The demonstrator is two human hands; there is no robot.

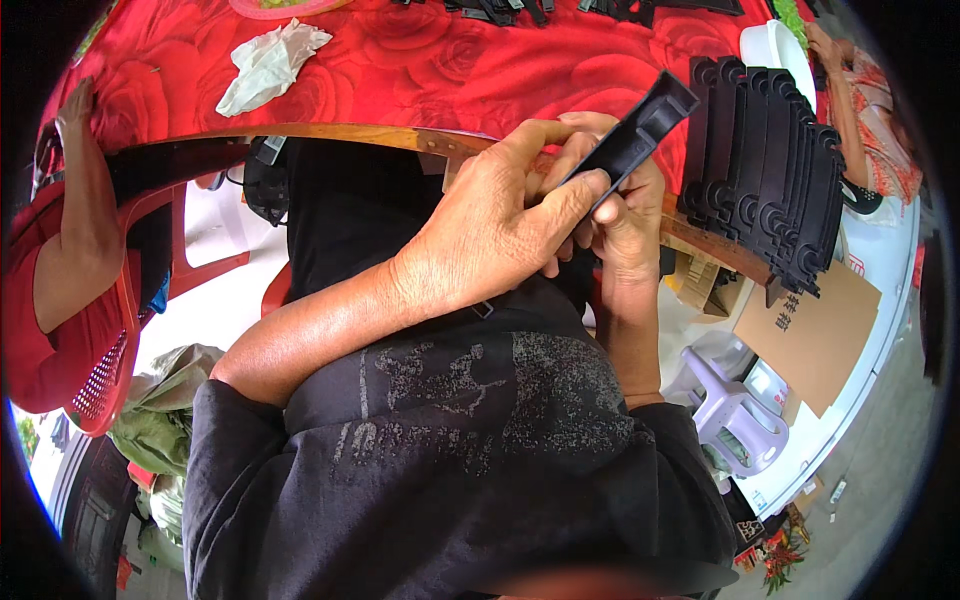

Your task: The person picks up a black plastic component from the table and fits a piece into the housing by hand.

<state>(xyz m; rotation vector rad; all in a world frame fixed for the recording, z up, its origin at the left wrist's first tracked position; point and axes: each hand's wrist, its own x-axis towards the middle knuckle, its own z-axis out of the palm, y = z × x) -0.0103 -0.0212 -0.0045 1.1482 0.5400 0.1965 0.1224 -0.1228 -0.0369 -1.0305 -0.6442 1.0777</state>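
Note:
A long, narrow black plastic part [643, 122] with a hollow, trough-like end is held up in front of me, slanting toward the far right. My left hand [505, 200] is closed on it, thumb pressed along its near edge. From the right, my right hand [632, 215] grips the lower part, its fingers bent around and partly behind it. The near end of the part is hidden by my fingers. Close to my right hand, a row of similar-looking curved black plastic parts [755, 160] stands stacked at the table's right edge.
A red rose-patterned cloth [400, 75] covers the table, whose wooden edge [400, 135] faces me. On it lie a crumpled white cloth [272, 65] and several black pieces [500, 10]. People sit left and right. A cardboard sheet [820, 335] and a pale purple stool [730, 410] are at right.

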